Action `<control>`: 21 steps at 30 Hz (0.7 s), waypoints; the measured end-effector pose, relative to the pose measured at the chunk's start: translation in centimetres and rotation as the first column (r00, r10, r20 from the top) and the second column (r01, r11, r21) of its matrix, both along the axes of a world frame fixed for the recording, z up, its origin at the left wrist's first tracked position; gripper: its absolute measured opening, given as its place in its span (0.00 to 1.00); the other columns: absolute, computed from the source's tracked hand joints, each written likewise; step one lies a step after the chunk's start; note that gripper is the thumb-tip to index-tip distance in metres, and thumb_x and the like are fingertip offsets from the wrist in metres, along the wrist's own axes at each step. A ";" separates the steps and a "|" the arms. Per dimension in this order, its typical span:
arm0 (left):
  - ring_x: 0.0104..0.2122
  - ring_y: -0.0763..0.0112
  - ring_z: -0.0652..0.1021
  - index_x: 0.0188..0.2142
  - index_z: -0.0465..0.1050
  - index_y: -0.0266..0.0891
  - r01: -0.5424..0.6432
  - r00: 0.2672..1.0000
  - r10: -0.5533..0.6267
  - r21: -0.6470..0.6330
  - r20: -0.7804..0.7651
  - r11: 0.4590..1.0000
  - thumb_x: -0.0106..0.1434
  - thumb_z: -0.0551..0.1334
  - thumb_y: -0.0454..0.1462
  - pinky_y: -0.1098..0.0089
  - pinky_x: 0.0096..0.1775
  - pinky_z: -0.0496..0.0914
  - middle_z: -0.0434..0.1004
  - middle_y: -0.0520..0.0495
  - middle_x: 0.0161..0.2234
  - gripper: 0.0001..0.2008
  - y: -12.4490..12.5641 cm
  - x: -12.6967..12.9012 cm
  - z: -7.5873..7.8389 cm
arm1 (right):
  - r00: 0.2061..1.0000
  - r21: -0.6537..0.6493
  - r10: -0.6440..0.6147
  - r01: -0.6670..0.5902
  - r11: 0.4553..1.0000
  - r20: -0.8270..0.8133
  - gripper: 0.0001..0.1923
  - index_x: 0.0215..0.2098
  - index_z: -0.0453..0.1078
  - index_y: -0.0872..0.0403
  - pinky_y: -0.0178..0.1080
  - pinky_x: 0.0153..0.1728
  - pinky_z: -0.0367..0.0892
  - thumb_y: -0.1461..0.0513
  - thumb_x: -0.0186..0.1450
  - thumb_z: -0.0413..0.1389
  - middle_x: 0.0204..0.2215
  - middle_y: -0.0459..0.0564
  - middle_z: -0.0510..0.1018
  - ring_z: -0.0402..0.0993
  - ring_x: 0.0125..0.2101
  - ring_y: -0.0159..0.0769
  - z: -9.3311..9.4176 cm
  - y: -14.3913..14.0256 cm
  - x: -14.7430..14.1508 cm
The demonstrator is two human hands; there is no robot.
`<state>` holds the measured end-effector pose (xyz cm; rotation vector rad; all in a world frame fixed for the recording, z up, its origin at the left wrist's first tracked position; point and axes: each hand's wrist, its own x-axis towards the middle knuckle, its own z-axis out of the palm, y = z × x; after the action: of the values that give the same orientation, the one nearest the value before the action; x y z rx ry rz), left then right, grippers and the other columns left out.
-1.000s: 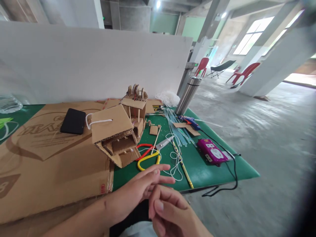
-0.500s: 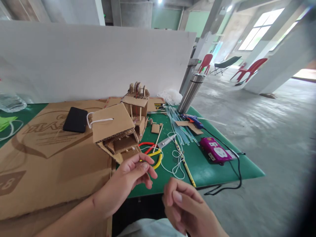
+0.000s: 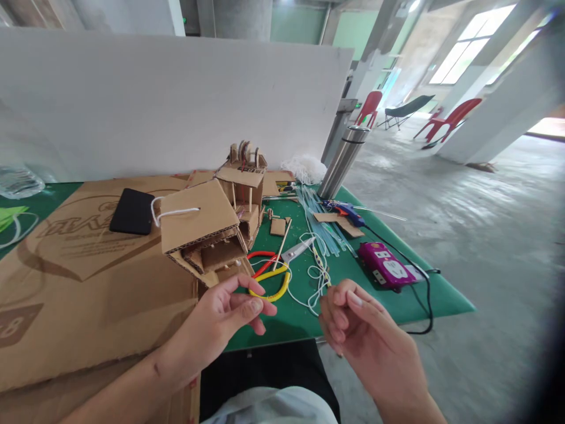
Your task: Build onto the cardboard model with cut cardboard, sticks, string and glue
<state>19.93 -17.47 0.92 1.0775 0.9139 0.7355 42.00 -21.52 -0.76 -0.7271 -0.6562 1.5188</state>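
Note:
My left hand (image 3: 236,312) hovers by the table's front edge with fingers parted, and I see nothing in it. Just beyond its fingertips are scissors (image 3: 286,271) with red and yellow handles. My right hand (image 3: 359,324) is raised at the front edge, fingers curled and thumb against them; anything inside is hidden. It partly covers a patterned pencil (image 3: 325,277) and is near a loose tangle of white string (image 3: 314,274). Left of the scissors stands a cardboard box model (image 3: 198,215) with an open front and a white cord loop (image 3: 176,213) on top.
A cardboard sheet (image 3: 110,306) covers the left side of the green table (image 3: 282,324). A black tablet (image 3: 131,211) lies on it. To the right are a glue gun (image 3: 346,213), glue sticks (image 3: 324,235), a purple power strip (image 3: 384,265) and a steel flask (image 3: 344,164).
My right hand has moved up and to the right, over the pencil. My left hand has shifted slightly left. The view has tilted a little; the table things lie as before.

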 end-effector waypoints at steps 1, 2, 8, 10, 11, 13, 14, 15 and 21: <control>0.25 0.79 0.74 0.37 0.67 0.39 0.020 0.999 -0.020 0.014 -0.027 1.000 0.58 0.70 0.50 0.72 0.34 0.67 0.82 0.50 0.32 0.21 0.0 0.1 0.0 | 1.000 0.002 -0.002 0.003 1.000 -0.009 0.08 0.30 0.74 0.54 0.28 0.17 0.65 0.58 0.64 0.62 0.20 0.43 0.67 0.64 0.19 0.27 -0.1 0.1 0.0; 0.23 0.79 0.73 0.37 0.66 0.39 0.044 0.998 -0.042 0.028 -0.053 0.999 0.58 0.69 0.50 0.72 0.33 0.67 0.82 0.50 0.32 0.20 0.0 0.2 0.0 | 1.000 -0.001 0.000 0.000 1.000 -0.015 0.08 0.30 0.74 0.54 0.28 0.16 0.65 0.58 0.64 0.62 0.20 0.43 0.67 0.64 0.18 0.26 -0.2 0.1 -0.1; 0.28 0.74 0.71 0.45 0.67 0.40 0.203 0.956 -0.177 0.089 -0.235 0.975 0.65 0.60 0.48 0.70 0.34 0.67 0.77 0.50 0.34 0.16 -1.0 0.8 0.7 | 0.997 -0.009 0.052 -0.052 0.999 -0.050 0.09 0.30 0.74 0.55 0.28 0.17 0.67 0.58 0.63 0.63 0.19 0.43 0.69 0.66 0.18 0.26 -0.4 0.3 -1.2; 0.34 0.71 0.73 0.50 0.68 0.42 0.285 0.913 -0.227 0.133 -0.339 0.949 0.63 0.63 0.46 0.68 0.38 0.68 0.76 0.50 0.38 0.18 -1.3 1.1 1.3 | 0.996 -0.026 0.078 -0.079 0.997 -0.044 0.10 0.29 0.75 0.55 0.29 0.18 0.69 0.57 0.62 0.64 0.19 0.43 0.71 0.68 0.18 0.27 -0.1 0.4 -1.7; 0.35 0.70 0.73 0.50 0.69 0.43 0.324 0.887 -0.244 0.153 -0.392 0.934 0.61 0.65 0.45 0.68 0.40 0.68 0.77 0.50 0.40 0.19 -1.4 1.2 1.5 | 0.995 -0.039 0.092 -0.094 0.995 -0.039 0.10 0.29 0.75 0.55 0.29 0.19 0.70 0.57 0.62 0.65 0.20 0.44 0.72 0.69 0.19 0.28 0.1 0.4 -1.9; 0.35 0.69 0.75 0.46 0.73 0.43 0.387 0.838 -0.264 0.180 -0.478 0.904 0.60 0.66 0.42 0.69 0.39 0.68 0.78 0.52 0.41 0.15 -1.4 1.5 1.7 | 0.993 -0.046 0.115 -0.117 0.992 -0.032 0.10 0.29 0.75 0.55 0.30 0.20 0.70 0.57 0.62 0.65 0.20 0.45 0.74 0.70 0.20 0.29 0.4 0.5 -2.4; 0.34 0.70 0.75 0.42 0.75 0.43 0.403 0.818 -0.259 0.191 -0.513 0.895 0.60 0.66 0.42 0.70 0.37 0.67 0.79 0.53 0.39 0.11 -1.4 1.6 1.7 | 0.992 -0.037 0.121 -0.122 0.992 -0.032 0.10 0.29 0.75 0.55 0.30 0.21 0.71 0.57 0.62 0.65 0.21 0.45 0.74 0.71 0.20 0.29 0.5 0.6 -2.6; 0.34 0.70 0.75 0.38 0.77 0.43 0.410 0.802 -0.247 0.202 -0.543 0.889 0.61 0.65 0.42 0.70 0.36 0.66 0.81 0.54 0.37 0.08 -1.4 1.8 1.7 | 0.991 -0.030 0.128 -0.128 0.991 -0.029 0.10 0.29 0.75 0.55 0.31 0.22 0.71 0.57 0.63 0.64 0.21 0.45 0.75 0.71 0.21 0.30 0.6 0.7 -2.7; 0.32 0.70 0.74 0.34 0.79 0.41 0.410 0.773 -0.189 0.251 -0.605 0.877 0.65 0.61 0.42 0.71 0.34 0.63 0.80 0.53 0.31 0.09 -1.3 1.5 1.3 | 0.989 0.010 0.149 -0.149 0.989 -0.026 0.10 0.33 0.77 0.55 0.33 0.30 0.71 0.56 0.65 0.62 0.26 0.48 0.79 0.75 0.26 0.32 0.4 0.8 -2.8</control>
<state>21.43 -18.73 2.20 1.8032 1.0806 0.3051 39.17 -20.68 -0.32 -0.6626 -0.7089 1.6586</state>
